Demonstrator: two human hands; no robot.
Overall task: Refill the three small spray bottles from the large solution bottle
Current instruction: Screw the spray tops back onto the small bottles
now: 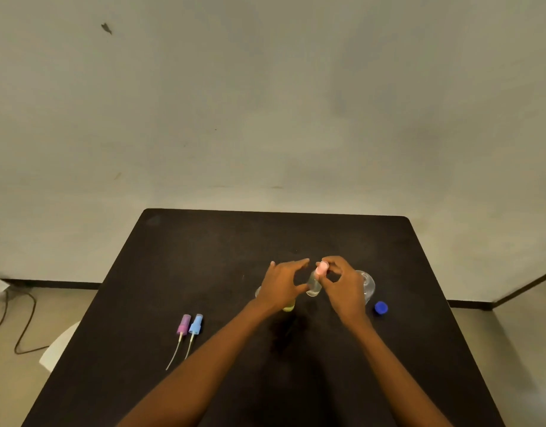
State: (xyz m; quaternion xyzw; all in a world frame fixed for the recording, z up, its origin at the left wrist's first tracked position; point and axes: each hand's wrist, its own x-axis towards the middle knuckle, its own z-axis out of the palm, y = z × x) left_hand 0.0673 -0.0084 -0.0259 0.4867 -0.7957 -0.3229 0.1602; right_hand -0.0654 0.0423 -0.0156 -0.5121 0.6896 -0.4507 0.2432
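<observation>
Pale, scuffed wall (265, 103) is filling the background, and a black desk (234, 241) is standing out from it over a beige floor (6, 380), where a dark cable (25, 322) is trailing at the far left.

Over the middle of the desk both bare hands are meeting around a small spray bottle (313, 286). This clear bottle is tilting slightly, with its pink spray head (322, 268) on top. The right hand (342, 285) is pinching that pink spray head, its grip clamped on it with curled fingertips. The left hand (284, 285) is reaching in from the other side. Its thumb is touching the clear body low down, while its fingers are spreading above, clear of the bottle. That grip looks apart rather than closed, though blur is making it hard to be sure.

Just behind the right hand, the large solution bottle (369, 283) is standing uncapped, partly hidden by the knuckles. Its blue cap (381, 308) is lying on the desk just beside it, nearer to me. Under the left wrist a second small bottle (288, 308) with a yellowish base is peeking out.

Well apart, toward the left edge, a purple spray head (183, 324) and a blue spray head (196, 323) are lying side by side. Their thin dip tubes are pointing toward the near edge.
</observation>
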